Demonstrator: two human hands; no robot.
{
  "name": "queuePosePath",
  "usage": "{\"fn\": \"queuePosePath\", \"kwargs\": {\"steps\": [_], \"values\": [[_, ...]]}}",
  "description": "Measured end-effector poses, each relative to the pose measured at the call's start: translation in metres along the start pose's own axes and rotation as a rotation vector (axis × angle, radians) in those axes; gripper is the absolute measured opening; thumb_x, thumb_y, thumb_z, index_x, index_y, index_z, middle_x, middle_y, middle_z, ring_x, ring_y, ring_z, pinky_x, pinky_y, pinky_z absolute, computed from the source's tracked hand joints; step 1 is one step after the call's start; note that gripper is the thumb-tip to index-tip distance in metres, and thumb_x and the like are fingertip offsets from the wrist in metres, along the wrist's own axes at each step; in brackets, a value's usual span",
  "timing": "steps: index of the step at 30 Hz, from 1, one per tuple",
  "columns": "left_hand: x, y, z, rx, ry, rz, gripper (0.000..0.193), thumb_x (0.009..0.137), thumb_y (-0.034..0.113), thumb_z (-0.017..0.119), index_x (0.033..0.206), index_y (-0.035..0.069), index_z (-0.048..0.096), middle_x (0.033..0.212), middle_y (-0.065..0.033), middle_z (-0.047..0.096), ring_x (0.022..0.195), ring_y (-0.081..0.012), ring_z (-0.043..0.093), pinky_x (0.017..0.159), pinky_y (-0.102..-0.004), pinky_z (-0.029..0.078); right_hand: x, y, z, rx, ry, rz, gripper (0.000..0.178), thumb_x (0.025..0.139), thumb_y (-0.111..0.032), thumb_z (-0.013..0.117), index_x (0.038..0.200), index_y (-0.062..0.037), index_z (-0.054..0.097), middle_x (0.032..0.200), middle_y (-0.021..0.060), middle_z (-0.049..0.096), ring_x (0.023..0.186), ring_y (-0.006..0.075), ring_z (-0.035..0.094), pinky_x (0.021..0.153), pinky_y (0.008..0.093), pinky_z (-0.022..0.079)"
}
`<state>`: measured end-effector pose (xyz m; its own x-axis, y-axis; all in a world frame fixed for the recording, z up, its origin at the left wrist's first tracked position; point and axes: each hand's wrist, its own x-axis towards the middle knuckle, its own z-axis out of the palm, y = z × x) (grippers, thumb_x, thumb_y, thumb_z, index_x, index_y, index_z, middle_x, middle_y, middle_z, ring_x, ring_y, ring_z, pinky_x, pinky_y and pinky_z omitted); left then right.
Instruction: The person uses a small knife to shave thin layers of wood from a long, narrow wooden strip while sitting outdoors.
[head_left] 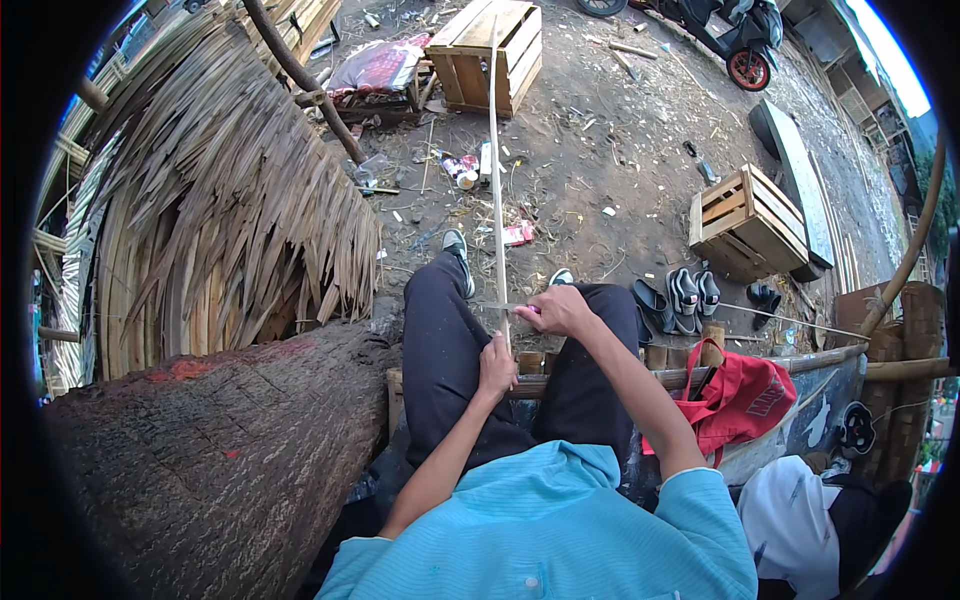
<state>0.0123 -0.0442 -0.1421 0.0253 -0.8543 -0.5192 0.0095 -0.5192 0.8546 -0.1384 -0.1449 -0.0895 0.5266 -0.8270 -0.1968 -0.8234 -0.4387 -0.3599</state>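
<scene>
A long, pale strip [498,190], bamboo or wood by its look, runs away from me between my knees. My left hand [496,370] is closed round its near end, low between my thighs. In my right hand [562,310], just above and to the right, is a knife [533,309] with a pink-purple handle. Its thin blade points left and lies across the strip, a little beyond my left fingers. Most of the handle is hidden in my right fist.
A thick, dark log [230,450] lies at my left beside dried-leaf thatch [230,180]. Wooden crates [755,225] stand on the littered dirt. Shoes [685,295] and a red bag [735,405] are at my right. A motorbike [745,40] is parked at the far right.
</scene>
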Motion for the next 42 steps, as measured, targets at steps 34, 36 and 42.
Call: {"fn": "queuePosePath", "kwargs": {"steps": [34, 36, 42], "values": [[-0.079, 0.041, -0.01, 0.17, 0.015, -0.015, 0.039, 0.095, 0.024, 0.031, 0.076, -0.004, 0.05, 0.061, -0.0243, 0.055, 0.059, -0.0402, 0.058, 0.055, -0.048, 0.045, -0.01, 0.042, 0.001, -0.123, 0.138, 0.455, 0.057, 0.087, -0.052, 0.041, 0.065, -0.0056, 0.065, 0.063, 0.0202, 0.06, 0.063, 0.0373, 0.061, 0.056, 0.0444, 0.047], [-0.064, -0.001, -0.014, 0.198, 0.116, 0.209, 0.042, 0.096, 0.026, 0.03, 0.075, -0.004, 0.05, 0.055, -0.0207, 0.053, 0.045, -0.033, 0.057, 0.046, -0.0424, 0.046, -0.014, 0.038, -0.003, -0.038, 0.276, 0.467, 0.058, 0.087, -0.054, 0.041, 0.065, -0.0054, 0.064, 0.061, 0.0205, 0.059, 0.061, 0.038, 0.06, 0.054, 0.0447, 0.046], [-0.047, 0.011, -0.006, 0.162, 0.067, 0.112, 0.048, 0.096, 0.032, 0.027, 0.075, -0.004, 0.051, 0.049, -0.0158, 0.05, 0.037, -0.0257, 0.053, 0.039, -0.0369, 0.045, -0.037, -0.009, 0.007, 0.236, 0.258, 0.312, 0.048, 0.087, -0.047, 0.046, 0.064, -0.0065, 0.059, 0.058, 0.0178, 0.056, 0.06, 0.0378, 0.057, 0.055, 0.0462, 0.044]]}}
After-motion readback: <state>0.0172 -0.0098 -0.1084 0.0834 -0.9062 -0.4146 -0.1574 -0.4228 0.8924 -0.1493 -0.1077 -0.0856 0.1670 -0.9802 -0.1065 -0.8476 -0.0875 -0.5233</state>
